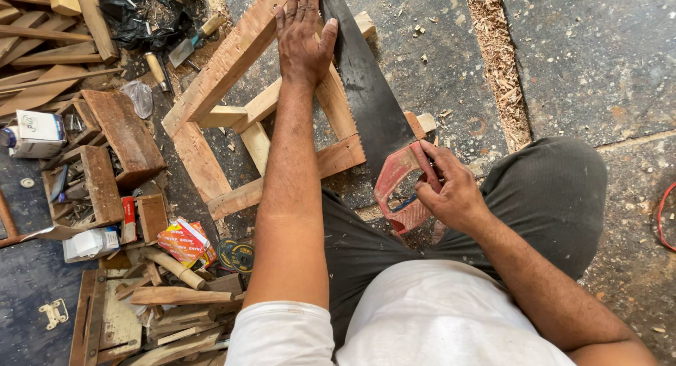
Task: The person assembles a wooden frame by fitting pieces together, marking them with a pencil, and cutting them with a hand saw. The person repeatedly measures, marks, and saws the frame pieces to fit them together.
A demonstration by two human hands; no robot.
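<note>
- Pressing flat, fingers together, the left hand (304, 38) steadies a wooden frame (232, 70) lying on the concrete floor (598, 63).
- Right hand (451, 193) — curled tight round the red handle of a handsaw (366, 91) — holds the dark blade across the frame.

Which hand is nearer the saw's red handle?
Right. The right hand grips the saw's red handle; the left hand lies flat on the wooden frame, far up beside the blade.
</note>
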